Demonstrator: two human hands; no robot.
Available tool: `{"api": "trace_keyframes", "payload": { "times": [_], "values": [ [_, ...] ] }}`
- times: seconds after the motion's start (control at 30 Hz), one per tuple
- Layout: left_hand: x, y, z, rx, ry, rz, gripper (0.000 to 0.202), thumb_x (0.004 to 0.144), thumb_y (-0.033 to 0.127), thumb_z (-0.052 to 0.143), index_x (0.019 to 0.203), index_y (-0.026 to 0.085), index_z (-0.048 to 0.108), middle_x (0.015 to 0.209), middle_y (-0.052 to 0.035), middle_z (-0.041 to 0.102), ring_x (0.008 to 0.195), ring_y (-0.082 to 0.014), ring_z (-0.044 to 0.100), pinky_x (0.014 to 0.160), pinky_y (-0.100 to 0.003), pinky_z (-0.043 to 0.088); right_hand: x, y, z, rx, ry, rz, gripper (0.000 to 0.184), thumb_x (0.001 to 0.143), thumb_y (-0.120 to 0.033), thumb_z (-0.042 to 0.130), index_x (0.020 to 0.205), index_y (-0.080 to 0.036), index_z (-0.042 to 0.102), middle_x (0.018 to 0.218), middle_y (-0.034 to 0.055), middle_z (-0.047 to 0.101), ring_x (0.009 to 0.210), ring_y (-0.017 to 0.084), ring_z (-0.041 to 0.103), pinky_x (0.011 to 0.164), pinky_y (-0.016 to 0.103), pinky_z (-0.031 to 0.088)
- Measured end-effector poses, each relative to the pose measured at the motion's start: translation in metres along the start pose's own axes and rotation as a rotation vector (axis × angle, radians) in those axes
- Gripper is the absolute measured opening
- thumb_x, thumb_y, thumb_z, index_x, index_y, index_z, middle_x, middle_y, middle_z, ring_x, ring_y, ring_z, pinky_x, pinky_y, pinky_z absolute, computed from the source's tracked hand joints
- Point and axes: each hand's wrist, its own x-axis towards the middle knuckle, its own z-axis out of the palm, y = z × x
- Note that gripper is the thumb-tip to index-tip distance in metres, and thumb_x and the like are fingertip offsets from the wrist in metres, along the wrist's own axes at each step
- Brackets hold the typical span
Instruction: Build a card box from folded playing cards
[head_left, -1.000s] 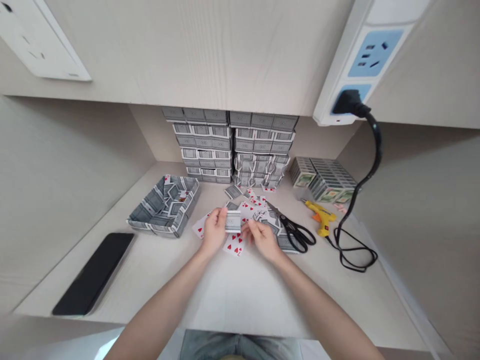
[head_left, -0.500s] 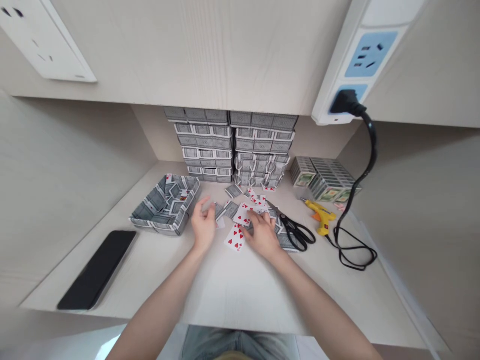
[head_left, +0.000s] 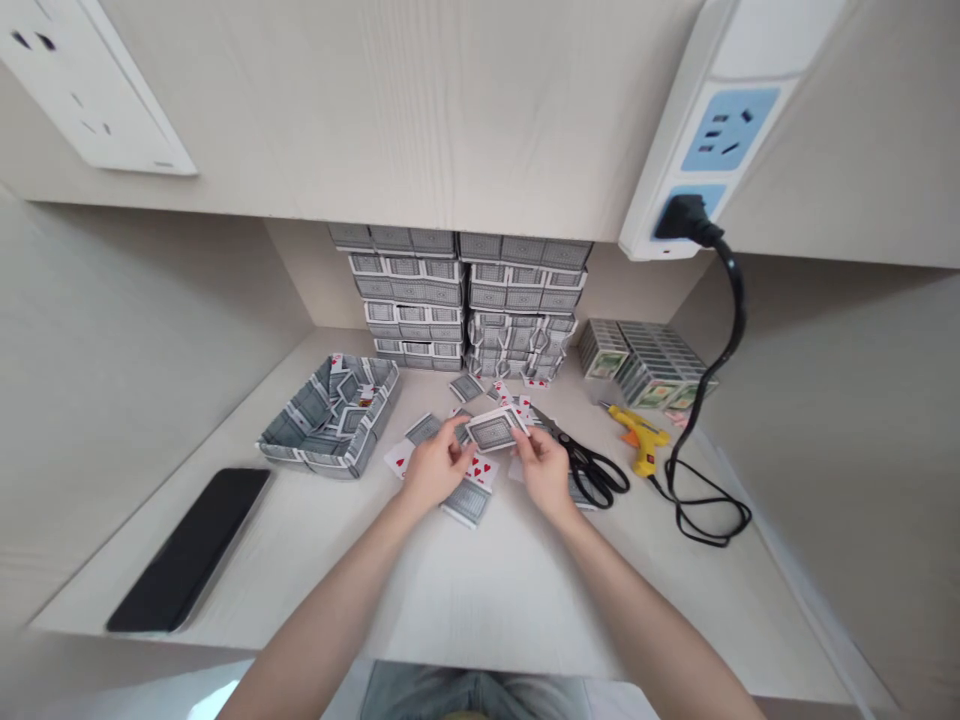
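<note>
Between my two hands a grey-backed playing card [head_left: 495, 429] is lifted over the desk, its back facing up; whether others lie under it I cannot tell. My left hand [head_left: 436, 464] pinches its left end. The fingers of my right hand [head_left: 546, 466] are closed on its right end. Below lie a face-up heart card [head_left: 481, 470], partly covered by my left hand, and a grey-backed card [head_left: 466, 504]. More loose cards [head_left: 424, 429] are scattered around. Black-handled scissors [head_left: 592, 468] rest just right of my right hand.
A basket folded from cards [head_left: 311, 460] stands left, with cards inside. A black phone [head_left: 191, 548] lies near the front left. Stacked card-built boxes [head_left: 465, 290] fill the back. At right are a yellow glue gun [head_left: 641, 435], its black cord [head_left: 709, 540] and boxed decks [head_left: 645, 360].
My right hand has picked up a card from the pile, and my left hand has come across to grip its other end. A heart card has turned to show its grey back.
</note>
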Motion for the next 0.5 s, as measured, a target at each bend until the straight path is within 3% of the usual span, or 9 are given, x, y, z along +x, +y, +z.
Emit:
{"api": "trace_keyframes", "payload": {
  "times": [0.07, 0.2, 0.33, 0.5],
  "values": [
    [0.0, 0.0, 0.0, 0.036, -0.023, -0.013, 0.04, 0.077, 0.041, 0.049, 0.112, 0.021, 0.049, 0.057, 0.0045, 0.053, 0.053, -0.0115, 0.051, 0.054, -0.021, 0.036, 0.003, 0.003, 0.001, 0.221, -0.025, 0.135, 0.029, 0.074, -0.044, 0.057, 0.066, -0.016, 0.059, 0.049, -0.0019, 0.055, 0.046, 0.012, 0.047, 0.049, 0.025, 0.039],
    [0.003, -0.003, 0.0, 0.004, 0.03, -0.071, 0.036, 0.074, 0.046, 0.053, 0.096, 0.019, 0.054, 0.054, 0.0043, 0.054, 0.051, -0.0119, 0.052, 0.051, -0.021, 0.036, 0.004, 0.0, 0.002, 0.554, -0.075, 0.3, 0.026, 0.065, -0.04, 0.067, 0.067, -0.016, 0.059, 0.053, -0.0018, 0.058, 0.047, 0.011, 0.051, 0.051, 0.025, 0.043],
    [0.005, -0.003, 0.001, -0.312, 0.014, -0.168, 0.029, 0.076, 0.046, 0.049, 0.068, 0.018, 0.047, 0.045, 0.0061, 0.05, 0.038, -0.0086, 0.046, 0.044, -0.02, 0.035, 0.002, -0.01, 0.001, 0.728, -0.15, 0.354, 0.025, 0.063, -0.036, 0.071, 0.072, -0.017, 0.058, 0.063, 0.0006, 0.065, 0.057, 0.014, 0.061, 0.059, 0.028, 0.05],
    [0.006, 0.006, 0.001, -0.702, -0.061, -0.304, 0.033, 0.074, 0.048, 0.051, 0.065, 0.018, 0.041, 0.045, 0.005, 0.054, 0.031, -0.0081, 0.046, 0.031, -0.017, 0.03, -0.002, -0.019, 0.002, 0.8, -0.291, 0.373, 0.027, 0.063, -0.033, 0.072, 0.078, -0.019, 0.055, 0.069, 0.0007, 0.067, 0.062, 0.016, 0.065, 0.063, 0.03, 0.053]
  ]
}}
